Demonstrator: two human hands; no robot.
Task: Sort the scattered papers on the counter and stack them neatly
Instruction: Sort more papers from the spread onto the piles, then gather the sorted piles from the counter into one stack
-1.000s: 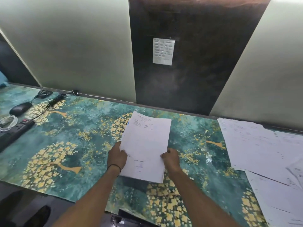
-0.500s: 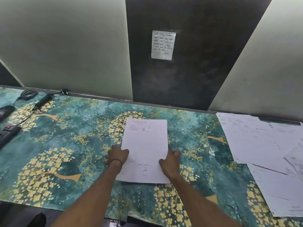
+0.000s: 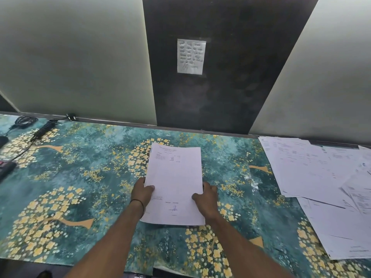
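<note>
Here left hand (image 3: pixel 141 194) and right hand (image 3: pixel 206 199) grip the papers (image 3: pixel 174 177) — teal floral counter (image 3: pixel 80 167) beneath.

A handwritten note (image 3: pixel 191 56) hangs on the dark panel (image 3: pixel 230 93) ahead of me, upper centre. At the frame's left edge lie a coiled cable (image 3: pixel 43 129) and, below it, a power strip (image 3: pixel 6 169).

Wall note (image 3: pixel 191 56) txt unreadable; scattered papers (image 3: pixel 305 169) cut off at rt edge, power strip (image 3: pixel 6 170) at left.

White stack (image 3: pixel 175 181) centre, loose papers (image 3: pixel 321 177) right
</note>
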